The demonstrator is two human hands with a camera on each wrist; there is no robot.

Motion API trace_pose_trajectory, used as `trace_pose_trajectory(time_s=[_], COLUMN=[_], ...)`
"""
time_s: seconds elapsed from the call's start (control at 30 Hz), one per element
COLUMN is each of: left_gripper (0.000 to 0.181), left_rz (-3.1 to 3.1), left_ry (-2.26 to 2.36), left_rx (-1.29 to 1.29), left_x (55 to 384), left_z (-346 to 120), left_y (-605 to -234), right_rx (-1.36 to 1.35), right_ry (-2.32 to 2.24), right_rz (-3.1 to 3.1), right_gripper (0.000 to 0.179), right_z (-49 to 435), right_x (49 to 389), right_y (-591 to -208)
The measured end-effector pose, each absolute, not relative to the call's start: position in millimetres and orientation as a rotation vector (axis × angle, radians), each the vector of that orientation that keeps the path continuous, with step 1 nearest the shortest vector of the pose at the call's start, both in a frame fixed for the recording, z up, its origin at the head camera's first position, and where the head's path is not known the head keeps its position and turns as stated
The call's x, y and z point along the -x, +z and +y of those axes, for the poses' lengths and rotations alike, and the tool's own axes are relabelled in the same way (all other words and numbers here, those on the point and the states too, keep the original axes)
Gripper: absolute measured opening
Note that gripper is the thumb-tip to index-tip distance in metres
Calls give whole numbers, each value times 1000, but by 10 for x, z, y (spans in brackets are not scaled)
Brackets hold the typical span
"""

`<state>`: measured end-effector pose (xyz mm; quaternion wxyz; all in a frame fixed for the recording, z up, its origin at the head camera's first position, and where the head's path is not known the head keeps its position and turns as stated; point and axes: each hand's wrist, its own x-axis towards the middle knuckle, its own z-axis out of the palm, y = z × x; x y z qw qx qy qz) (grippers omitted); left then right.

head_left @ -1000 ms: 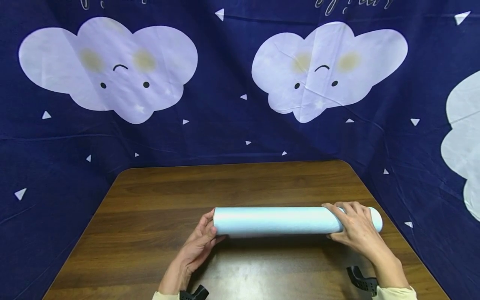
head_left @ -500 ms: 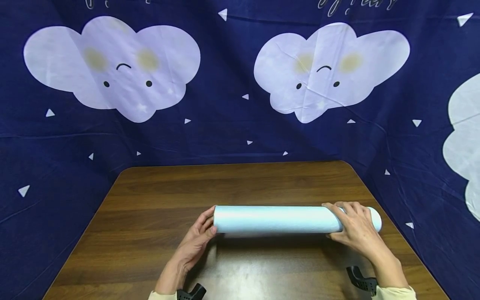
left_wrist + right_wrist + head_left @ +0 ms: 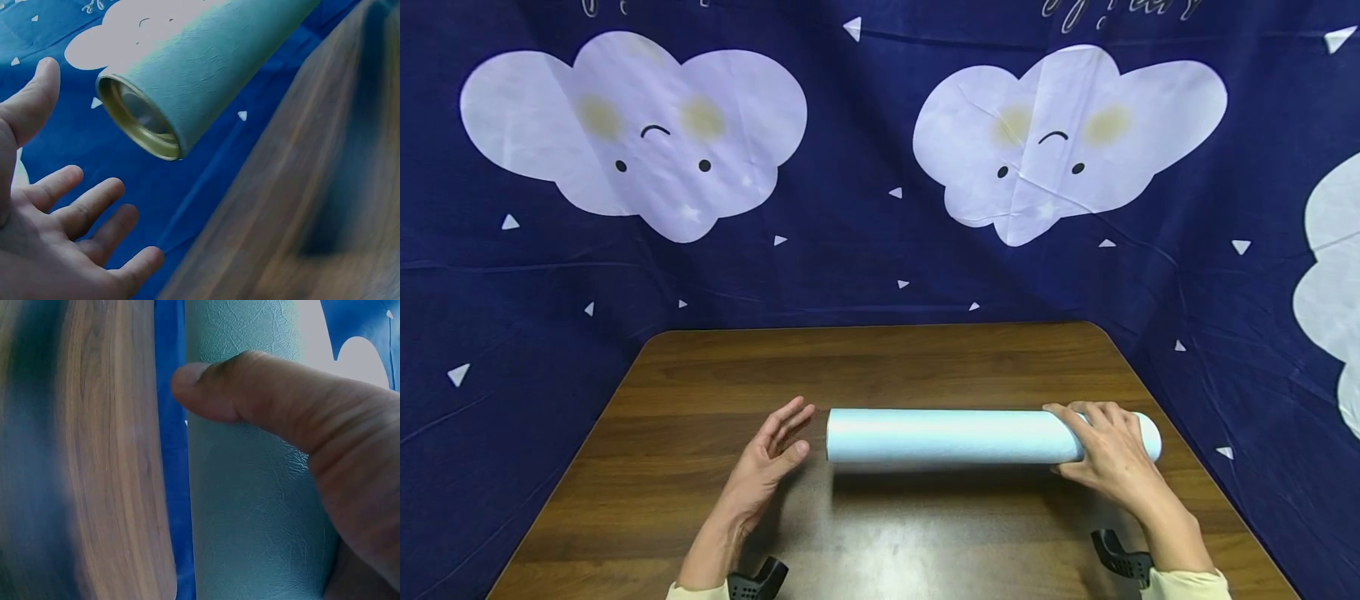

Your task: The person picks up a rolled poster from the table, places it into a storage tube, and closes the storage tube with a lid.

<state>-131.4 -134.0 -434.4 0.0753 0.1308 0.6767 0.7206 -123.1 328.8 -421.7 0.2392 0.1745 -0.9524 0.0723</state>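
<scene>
A long, pale blue tube (image 3: 955,436) with textured sides lies level across the view, its shadow beneath it on the wooden table. My right hand (image 3: 1112,454) grips it from above near its rounded right end, with the thumb (image 3: 244,384) wrapped across the near side in the right wrist view. Left of the tube's other end, my left hand (image 3: 763,467) is apart from it, fingers and thumb spread with nothing between them. In the left wrist view, that end of the tube shows a gold-coloured metal rim (image 3: 140,122) around a recessed shiny base.
The brown wooden table (image 3: 865,367) has rounded far corners. A dark blue cloth (image 3: 850,275) printed with white clouds and small triangles hangs behind and along the sides. Black camera mounts (image 3: 1120,557) sit on both wrists.
My left hand has let go of the tube's left end and moved away to the left, its fingers spreading. The right hand keeps its grip, and the tube stays almost in place.
</scene>
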Motion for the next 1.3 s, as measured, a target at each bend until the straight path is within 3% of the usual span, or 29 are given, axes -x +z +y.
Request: trace_pose_trajectory(time_s=[0.27, 0.43, 0.73, 1.3], left_gripper=[62, 73, 84, 90], left_rz=[2501, 2839, 3252, 3471], left_ry=[1946, 1610, 1145, 581], left_rx=[-458, -495, -805, -882], left_x=[1318, 1300, 1318, 1355], left_z=[-1329, -1227, -1018, -954], left_y=[-4164, -4107, -4132, -4236], right_rx=[-481, -476, -472, -469], right_ry=[207, 197, 178, 173], right_rz=[-2615, -2622, -2636, -2651], right_gripper=[81, 82, 81, 84], right_z=[3245, 3211, 3166, 3072], right_x=[1249, 1261, 1266, 1330], right_y=[-4208, -4209, -4211, -4245])
